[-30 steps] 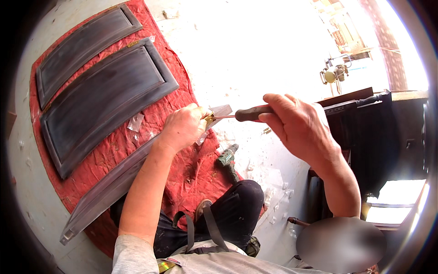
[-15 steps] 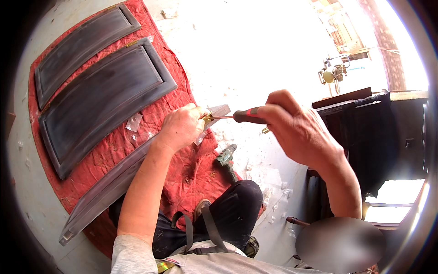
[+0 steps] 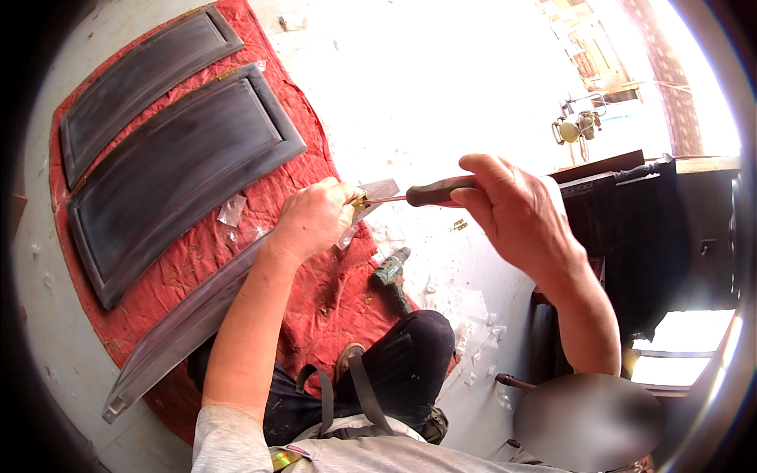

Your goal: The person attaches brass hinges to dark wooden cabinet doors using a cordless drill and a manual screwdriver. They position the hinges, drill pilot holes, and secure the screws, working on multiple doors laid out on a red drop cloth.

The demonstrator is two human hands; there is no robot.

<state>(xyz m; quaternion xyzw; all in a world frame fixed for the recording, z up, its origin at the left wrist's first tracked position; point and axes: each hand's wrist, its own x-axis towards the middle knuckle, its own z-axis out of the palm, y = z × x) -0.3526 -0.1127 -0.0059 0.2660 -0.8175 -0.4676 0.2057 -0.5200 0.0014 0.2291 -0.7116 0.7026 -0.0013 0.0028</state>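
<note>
My left hand pinches a small brass hinge against the end of a dark wooden door panel, which stands on its edge beside my left forearm. Its fingers partly hide the hinge. From the right, my right hand grips a screwdriver by its dark handle with red parts. The shaft points left, and its tip meets the hinge; any screw there is too small to make out.
Two curved dark door panels lie on a red cloth at left. A green power drill rests near my knee. Another brass hinge is on the pale floor. Dark furniture stands at right, and small plastic bags lie about.
My right hand has shifted its grip and turned on the screwdriver handle, which now slopes up slightly to the right. My left hand and the panel have stayed in place.
</note>
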